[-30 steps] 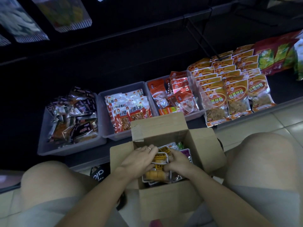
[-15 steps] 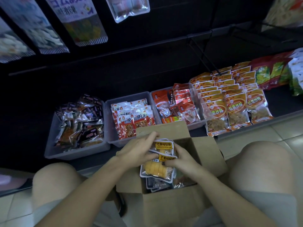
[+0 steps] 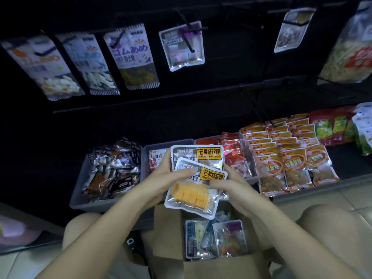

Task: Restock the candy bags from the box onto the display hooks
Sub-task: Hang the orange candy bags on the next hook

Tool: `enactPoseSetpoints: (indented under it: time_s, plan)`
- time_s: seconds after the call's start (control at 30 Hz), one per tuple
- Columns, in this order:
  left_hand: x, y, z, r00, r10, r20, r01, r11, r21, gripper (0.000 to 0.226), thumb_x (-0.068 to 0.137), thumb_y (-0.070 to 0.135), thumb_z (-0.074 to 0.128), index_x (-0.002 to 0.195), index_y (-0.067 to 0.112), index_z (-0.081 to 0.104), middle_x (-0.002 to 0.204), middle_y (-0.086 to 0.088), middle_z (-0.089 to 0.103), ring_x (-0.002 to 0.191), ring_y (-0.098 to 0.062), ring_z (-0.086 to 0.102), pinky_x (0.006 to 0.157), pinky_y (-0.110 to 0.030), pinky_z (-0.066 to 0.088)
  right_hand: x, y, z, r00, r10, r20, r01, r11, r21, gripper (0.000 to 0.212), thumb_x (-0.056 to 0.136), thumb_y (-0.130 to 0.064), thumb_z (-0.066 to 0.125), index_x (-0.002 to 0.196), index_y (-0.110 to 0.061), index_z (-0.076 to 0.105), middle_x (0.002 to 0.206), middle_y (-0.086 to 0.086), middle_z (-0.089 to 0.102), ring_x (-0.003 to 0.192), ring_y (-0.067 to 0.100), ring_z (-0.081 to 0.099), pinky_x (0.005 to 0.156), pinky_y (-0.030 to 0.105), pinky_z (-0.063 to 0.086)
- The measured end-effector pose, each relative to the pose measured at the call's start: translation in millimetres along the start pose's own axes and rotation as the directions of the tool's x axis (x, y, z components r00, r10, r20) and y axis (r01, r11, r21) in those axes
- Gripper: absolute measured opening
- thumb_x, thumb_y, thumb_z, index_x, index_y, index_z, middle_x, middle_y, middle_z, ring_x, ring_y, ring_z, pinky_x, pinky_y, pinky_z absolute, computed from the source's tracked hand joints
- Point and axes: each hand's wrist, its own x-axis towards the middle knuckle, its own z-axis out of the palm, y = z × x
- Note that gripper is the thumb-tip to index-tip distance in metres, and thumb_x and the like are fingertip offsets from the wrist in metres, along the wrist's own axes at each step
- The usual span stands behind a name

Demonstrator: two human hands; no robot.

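Mango candy bags held in both my hands above the box.

My left hand (image 3: 165, 174) grips the left edge of a small stack of mango soft-candy bags (image 3: 198, 178), thumb curled over the front one; my right hand (image 3: 231, 183) pinches the stack's right side. The stack sits above the open cardboard box (image 3: 167, 234) between my knees, where more candy bags (image 3: 216, 238) lie. Gummy bags (image 3: 132, 57) hang from display hooks (image 3: 188, 40) above the grey bins (image 3: 112, 202).
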Motion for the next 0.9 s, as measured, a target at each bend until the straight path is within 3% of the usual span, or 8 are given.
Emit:
enactPoseSetpoints:
  time_s: [0.1, 0.2, 0.33, 0.43, 0.57, 0.7, 0.77, 0.9]
  plan:
    - [-10, 22, -1, 0.994, 0.091, -0.056, -0.093, 0.995, -0.033, 0.056, 0.093, 0.003, 0.072, 0.136, 0.029, 0.047, 0.124, -0.001, 0.075, 0.111, -0.025, 0.074, 0.087, -0.044, 0.063, -1, -32, 15, 0.999, -0.048, 0.003, 0.048, 0.999, -0.003, 0.041, 0.089, -0.008, 0.075, 0.126, -0.025, 0.067, 0.116, -0.004, 0.078, 0.109, 0.017, 0.073, 0.090, 0.035, 0.052]
    - [-18, 44, -9, 0.969, 0.189, -0.160, -0.187, 0.982, 0.030, 0.052, 0.092, 0.007, 0.074, 0.134, 0.027, 0.050, 0.119, 0.005, 0.076, 0.105, -0.020, 0.076, 0.077, -0.036, 0.064, -3, -66, 33, 0.995, -0.104, -0.007, 0.104, 0.995, -0.005, 0.034, 0.091, -0.007, 0.073, 0.122, -0.019, 0.068, 0.111, -0.003, 0.079, 0.104, 0.016, 0.075, 0.087, 0.032, 0.055]
    - [-31, 79, -23, 0.917, 0.309, -0.251, -0.305, 0.951, 0.057, 0.048, 0.094, 0.010, 0.073, 0.133, 0.029, 0.051, 0.121, 0.002, 0.075, 0.106, -0.021, 0.076, 0.080, -0.044, 0.064, 0, -109, 54, 0.982, -0.189, -0.027, 0.190, 0.982, 0.011, 0.032, 0.089, -0.010, 0.076, 0.120, -0.016, 0.069, 0.111, 0.001, 0.079, 0.104, 0.018, 0.076, 0.096, 0.042, 0.057]
    - [-44, 113, -35, 0.874, 0.387, -0.293, -0.381, 0.921, 0.079, 0.045, 0.097, 0.009, 0.070, 0.133, 0.028, 0.051, 0.121, 0.005, 0.075, 0.108, -0.019, 0.075, 0.079, -0.036, 0.064, 3, -145, 70, 0.966, -0.260, -0.007, 0.260, 0.966, 0.013, 0.033, 0.090, -0.017, 0.078, 0.121, -0.016, 0.069, 0.114, 0.001, 0.079, 0.108, 0.018, 0.075, 0.100, 0.042, 0.055]
    - [-68, 162, -55, 0.832, 0.458, -0.313, -0.443, 0.888, 0.120, 0.041, 0.098, 0.012, 0.069, 0.132, 0.030, 0.053, 0.123, 0.004, 0.075, 0.111, -0.021, 0.074, 0.084, -0.044, 0.063, 6, -191, 89, 0.954, -0.286, 0.093, 0.288, 0.958, -0.007, 0.058, 0.080, -0.046, 0.085, 0.132, -0.028, 0.066, 0.131, -0.007, 0.072, 0.130, 0.021, 0.062, 0.116, 0.058, 0.040]
    - [-94, 206, -69, 0.781, 0.539, -0.314, -0.517, 0.841, 0.156, 0.037, 0.098, 0.015, 0.067, 0.129, 0.032, 0.055, 0.119, 0.007, 0.077, 0.106, -0.019, 0.076, 0.081, -0.044, 0.064, 2, -230, 100, 0.912, -0.346, 0.222, 0.341, 0.938, 0.060, 0.042, 0.098, -0.022, 0.066, 0.138, -0.014, 0.061, 0.132, 0.007, 0.072, 0.123, 0.030, 0.068, 0.109, 0.056, 0.049]
    - [-104, 222, -76, 0.760, 0.572, -0.309, -0.542, 0.820, 0.184, 0.038, 0.099, 0.018, 0.067, 0.131, 0.032, 0.054, 0.122, 0.006, 0.076, 0.108, -0.021, 0.075, 0.085, -0.050, 0.063, -2, -245, 106, 0.887, -0.393, 0.243, 0.382, 0.920, 0.090, 0.043, 0.097, -0.021, 0.066, 0.138, -0.011, 0.061, 0.132, 0.010, 0.071, 0.122, 0.032, 0.069, 0.108, 0.055, 0.049]
    - [-114, 249, -94, 0.705, 0.599, -0.380, -0.592, 0.792, 0.149, 0.032, 0.101, 0.021, 0.064, 0.130, 0.034, 0.055, 0.122, 0.005, 0.076, 0.107, -0.024, 0.076, 0.079, -0.055, 0.063, 2, -268, 113, 0.880, -0.452, 0.145, 0.435, 0.890, 0.134, 0.034, 0.100, -0.014, 0.054, 0.131, -0.008, 0.066, 0.125, 0.014, 0.074, 0.115, 0.033, 0.072, 0.099, 0.048, 0.053]
